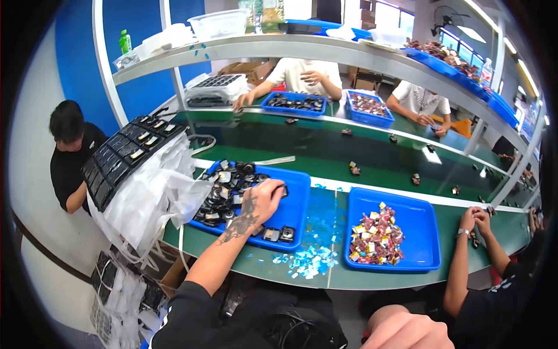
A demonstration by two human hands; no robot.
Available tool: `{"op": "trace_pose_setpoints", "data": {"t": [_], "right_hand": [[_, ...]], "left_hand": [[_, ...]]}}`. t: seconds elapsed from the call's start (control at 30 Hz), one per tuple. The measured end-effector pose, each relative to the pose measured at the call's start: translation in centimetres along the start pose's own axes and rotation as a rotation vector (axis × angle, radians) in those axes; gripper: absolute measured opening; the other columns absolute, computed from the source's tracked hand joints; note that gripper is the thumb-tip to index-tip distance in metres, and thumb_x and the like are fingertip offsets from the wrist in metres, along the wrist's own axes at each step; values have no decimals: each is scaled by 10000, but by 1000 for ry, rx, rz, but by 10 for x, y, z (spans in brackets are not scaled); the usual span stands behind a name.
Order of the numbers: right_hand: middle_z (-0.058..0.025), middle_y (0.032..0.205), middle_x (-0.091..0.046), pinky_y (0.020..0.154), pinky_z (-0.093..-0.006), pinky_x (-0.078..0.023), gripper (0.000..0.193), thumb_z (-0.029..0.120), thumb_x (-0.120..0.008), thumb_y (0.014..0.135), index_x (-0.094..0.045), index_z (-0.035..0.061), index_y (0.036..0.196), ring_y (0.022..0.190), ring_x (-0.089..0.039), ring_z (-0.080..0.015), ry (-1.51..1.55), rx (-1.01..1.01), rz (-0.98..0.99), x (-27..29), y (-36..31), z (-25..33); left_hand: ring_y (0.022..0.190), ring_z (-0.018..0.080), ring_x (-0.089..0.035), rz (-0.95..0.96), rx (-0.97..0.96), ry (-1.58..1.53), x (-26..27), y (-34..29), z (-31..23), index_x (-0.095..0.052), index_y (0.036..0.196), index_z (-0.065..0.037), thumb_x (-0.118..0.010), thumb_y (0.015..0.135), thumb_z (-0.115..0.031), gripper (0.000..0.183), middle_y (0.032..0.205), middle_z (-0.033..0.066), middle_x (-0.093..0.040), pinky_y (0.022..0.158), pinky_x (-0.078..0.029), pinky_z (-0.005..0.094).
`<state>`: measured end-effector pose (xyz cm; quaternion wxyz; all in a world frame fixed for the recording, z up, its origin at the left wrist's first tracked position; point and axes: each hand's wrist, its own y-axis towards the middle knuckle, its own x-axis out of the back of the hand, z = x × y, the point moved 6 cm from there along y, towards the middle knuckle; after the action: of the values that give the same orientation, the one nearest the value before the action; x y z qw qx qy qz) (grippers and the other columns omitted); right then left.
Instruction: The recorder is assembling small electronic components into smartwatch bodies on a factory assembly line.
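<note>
My left hand [263, 199] reaches out over the near blue tray [297, 200], fingers curled down onto a small dark part at the edge of the heap of small black components [224, 195]; it looks like a pinch on one piece, though the fingertips hide exactly what they hold. The heap fills the tray's left half, and a couple of square black parts [279, 234] lie singly toward the front rim, apart from the pile where they are easy to pick.

My right hand [404, 331] sits low at the bottom edge, close to my body, well away from the trays; only its back shows, so I cannot tell whether it is closed or holding anything.

Just right of my tray stands a second blue tray [424, 218] with a mound of red, white and yellow pieces [376, 237]. Between the two, pale blue film scraps [308, 260] litter the green bench [401, 278]. To the left a stack of black compartment trays [125, 157] leans on clear plastic bags [154, 195], tilted toward me. A co-worker's hands [474, 221] rest at the bench's right end.
</note>
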<state>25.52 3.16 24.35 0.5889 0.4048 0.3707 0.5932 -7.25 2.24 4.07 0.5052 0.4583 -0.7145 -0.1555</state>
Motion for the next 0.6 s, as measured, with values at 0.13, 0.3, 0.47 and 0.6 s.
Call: {"op": "trace_pose_setpoints", "data": {"t": [0.13, 0.3, 0.47, 0.6], "right_hand": [[-174, 793, -651, 496, -286, -534, 194, 96, -707, 821, -667, 148, 1004, 560, -620, -225, 103, 30, -64, 6, -10, 10], [-151, 768, -655, 474, -262, -511, 216, 30, -672, 861, -670, 162, 1031, 525, -603, -207, 145, 116, 10, 13, -15, 16], [-125, 763, -638, 517, -333, -550, 243, 105, -595, 959, -389, 115, 1088, 539, -636, -241, 189, -35, 22, 48, -41, 21], [-91, 559, -538, 411, -334, -508, 295, 103, -590, 935, -378, 68, 733, 465, -600, -234, 102, -33, -498, 95, -107, 17]], "left_hand": [[745, 276, -683, -13, 80, -123, -9, 3, 13, -678, 965, -42, -664, 853, -110, 132, 879, 123, -691, 664, -538, 361], [678, 199, -656, 26, 162, -224, -12, 2, 22, -668, 922, -14, -695, 824, -73, 117, 851, 108, -649, 620, -529, 312], [582, 61, -559, 53, 290, -315, -19, 5, 24, -587, 980, -33, -612, 917, -52, 71, 733, 15, -594, 509, -449, 217], [684, 35, -547, 61, 428, -621, -22, 1, 49, -613, 974, -34, -644, 885, -19, 94, 795, -29, -616, 582, -426, 190]]}}
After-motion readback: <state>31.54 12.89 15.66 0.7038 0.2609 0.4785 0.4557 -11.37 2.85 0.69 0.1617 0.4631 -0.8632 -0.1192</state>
